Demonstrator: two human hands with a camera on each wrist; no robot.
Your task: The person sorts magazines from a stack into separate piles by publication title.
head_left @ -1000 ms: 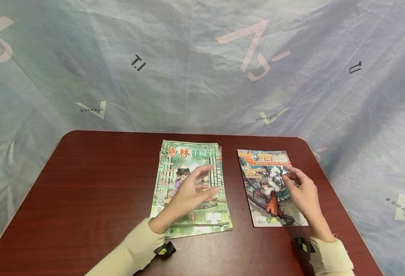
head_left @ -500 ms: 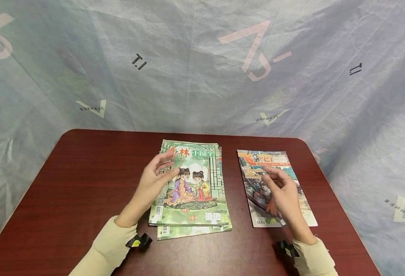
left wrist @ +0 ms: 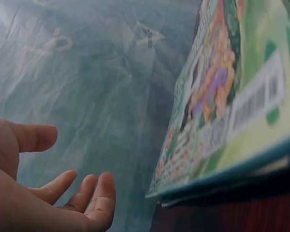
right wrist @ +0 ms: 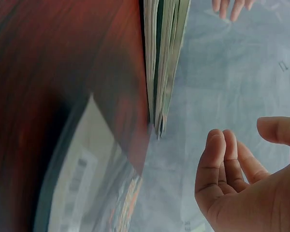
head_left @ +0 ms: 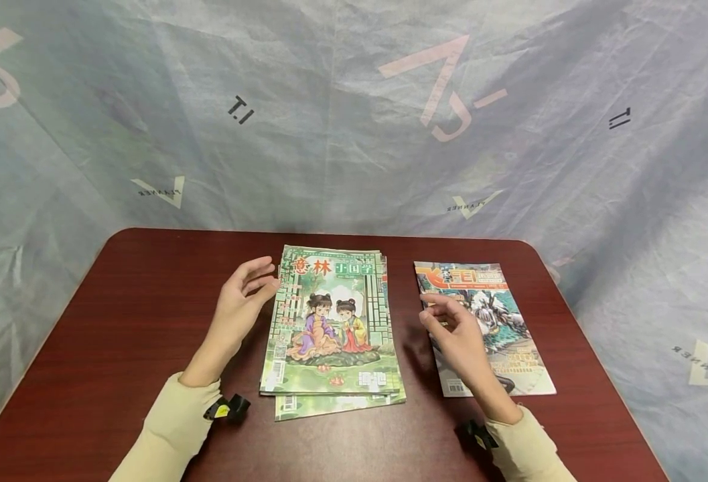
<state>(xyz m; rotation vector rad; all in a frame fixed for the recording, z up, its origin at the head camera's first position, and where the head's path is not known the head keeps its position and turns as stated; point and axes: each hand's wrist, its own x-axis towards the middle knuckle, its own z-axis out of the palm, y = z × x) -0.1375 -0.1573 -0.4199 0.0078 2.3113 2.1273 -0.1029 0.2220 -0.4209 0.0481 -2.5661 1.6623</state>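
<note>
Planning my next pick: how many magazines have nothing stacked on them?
2: the green magazine topping the stack, and the orange-titled magazine to its right. More lie mostly hidden in the stack.

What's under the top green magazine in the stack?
Another green magazine juts out at the near edge, its barcode showing; the right wrist view shows stacked page edges. Most of that magazine is covered.

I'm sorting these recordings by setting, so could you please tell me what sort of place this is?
Probably an indoor, curtained-off recording corner, though the room beyond is hidden: a printed cloth hangs behind and beside the dark red table, and each sleeve has a small black device at the wrist.
</note>
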